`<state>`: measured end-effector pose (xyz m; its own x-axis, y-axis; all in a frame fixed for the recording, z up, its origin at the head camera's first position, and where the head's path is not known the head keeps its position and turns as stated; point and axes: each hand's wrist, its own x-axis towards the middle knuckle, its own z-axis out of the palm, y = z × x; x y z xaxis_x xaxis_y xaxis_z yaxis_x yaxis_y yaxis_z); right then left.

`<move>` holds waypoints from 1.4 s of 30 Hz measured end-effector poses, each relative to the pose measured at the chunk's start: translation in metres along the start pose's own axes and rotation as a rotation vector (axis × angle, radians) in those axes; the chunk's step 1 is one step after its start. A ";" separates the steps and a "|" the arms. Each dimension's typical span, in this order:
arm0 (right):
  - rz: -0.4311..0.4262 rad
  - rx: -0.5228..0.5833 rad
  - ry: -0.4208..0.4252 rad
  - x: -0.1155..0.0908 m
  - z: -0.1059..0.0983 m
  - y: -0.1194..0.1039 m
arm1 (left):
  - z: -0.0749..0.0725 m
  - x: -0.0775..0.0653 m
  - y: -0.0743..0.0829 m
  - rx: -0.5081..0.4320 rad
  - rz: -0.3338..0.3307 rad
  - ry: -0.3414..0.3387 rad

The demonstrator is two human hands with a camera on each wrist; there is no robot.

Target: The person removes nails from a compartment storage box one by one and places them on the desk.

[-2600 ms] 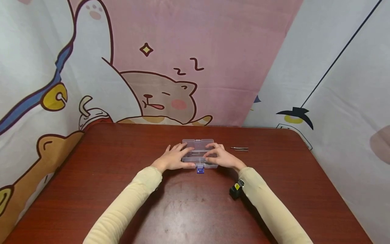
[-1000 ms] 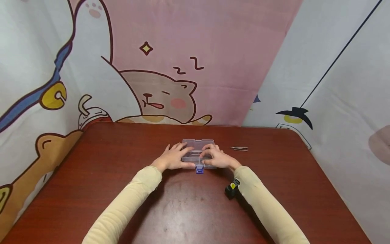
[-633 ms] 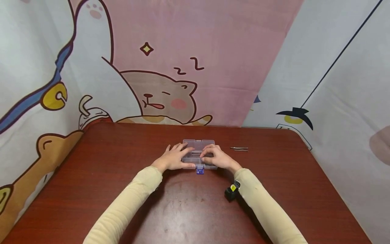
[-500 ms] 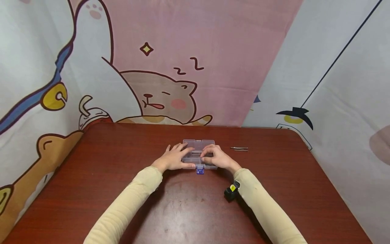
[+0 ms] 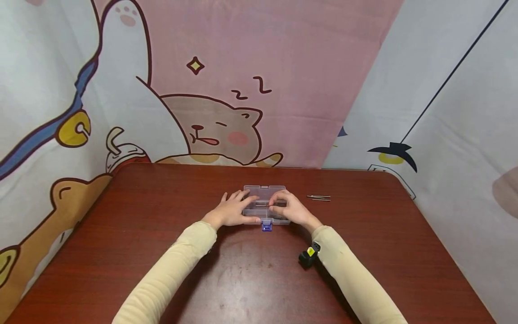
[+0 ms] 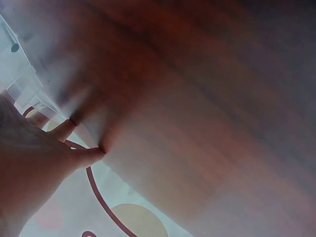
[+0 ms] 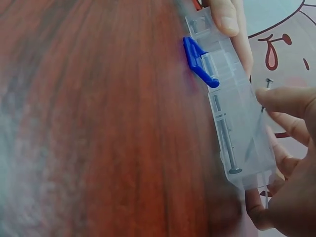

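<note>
A clear plastic compartment box (image 5: 265,192) lies with its lid raised at the back and its blue latch (image 5: 266,226) hanging in front. My left hand (image 5: 230,212) rests on the box's left side, fingers spread, thumb along the front edge. Over the right part of the box, my right hand (image 5: 296,210) pinches a thin metal nail (image 7: 268,82) between thumb and fingers, its head showing beyond the thumb. Through the front wall in the right wrist view, nails (image 7: 228,145) lie in a compartment. A smaller piece of metal (image 6: 15,47) shows in the box in the left wrist view.
Several loose nails (image 5: 319,197) lie on the brown table (image 5: 243,279), right of the box. A small black device (image 5: 308,257) hangs at the right wrist. Behind the table hangs a cartoon-printed cloth (image 5: 303,81).
My right fingers have closed from a wider spread into a pinch and lifted slightly from the front compartment, now with a nail. My left hand, the box and the loose nails stay put.
</note>
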<state>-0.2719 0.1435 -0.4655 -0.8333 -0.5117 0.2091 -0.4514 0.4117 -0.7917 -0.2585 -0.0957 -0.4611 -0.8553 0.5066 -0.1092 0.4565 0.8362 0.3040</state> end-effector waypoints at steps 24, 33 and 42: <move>-0.017 0.162 0.251 -0.012 -0.015 -0.033 | -0.001 0.000 0.002 0.009 -0.005 0.005; -0.008 0.138 0.245 -0.019 -0.026 -0.027 | -0.001 0.000 0.002 0.015 -0.002 0.002; -0.003 0.071 0.204 -0.026 -0.035 -0.020 | -0.002 -0.001 0.002 0.012 0.002 0.002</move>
<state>-0.2525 0.1753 -0.4354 -0.8827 -0.3465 0.3175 -0.4363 0.3529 -0.8277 -0.2569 -0.0945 -0.4587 -0.8549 0.5077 -0.1071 0.4608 0.8377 0.2931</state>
